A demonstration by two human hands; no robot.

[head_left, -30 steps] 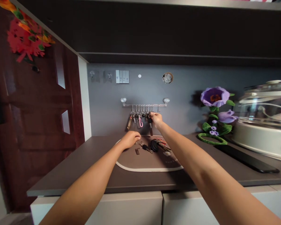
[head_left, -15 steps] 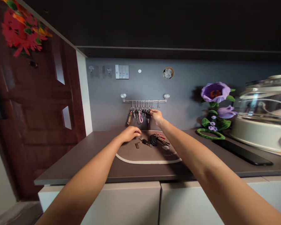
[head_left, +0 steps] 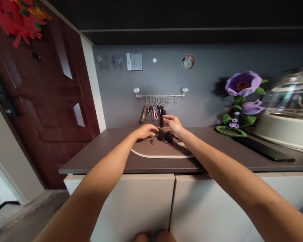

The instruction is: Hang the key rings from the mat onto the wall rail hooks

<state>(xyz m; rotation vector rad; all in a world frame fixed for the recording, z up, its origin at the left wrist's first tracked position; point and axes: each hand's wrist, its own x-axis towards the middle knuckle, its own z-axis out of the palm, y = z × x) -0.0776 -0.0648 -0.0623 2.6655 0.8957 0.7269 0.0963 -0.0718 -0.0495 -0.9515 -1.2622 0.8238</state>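
Observation:
My left hand (head_left: 145, 131) is low over the brown mat (head_left: 143, 148), its fingers stretched out and loosely apart beside a small set of keys (head_left: 161, 138) with a rectangular tag. A black key fob (head_left: 169, 136) lies just right of those keys. My right hand (head_left: 174, 123) is a little above the mat, thumb and fingers apart. Its fingertips are close to a dark key holder (head_left: 163, 116) at the right end of the hanging keys; whether they touch it is hard to see. More keys on the mat are partly hidden behind the right hand and wrist.
A clear hook rail (head_left: 161, 96) on the wall carries several key sets, including a pink loop (head_left: 155, 113) and a patterned strap (head_left: 143, 115). To the right are a black phone (head_left: 265, 149), purple craft flowers (head_left: 243, 85) and a white appliance (head_left: 280, 129). A dark shelf (head_left: 181, 33) overhangs.
My right hand has come down from the hanging keys and its fingers have loosened. My left hand's fingers have stretched toward the keys on the mat. The view has tilted down.

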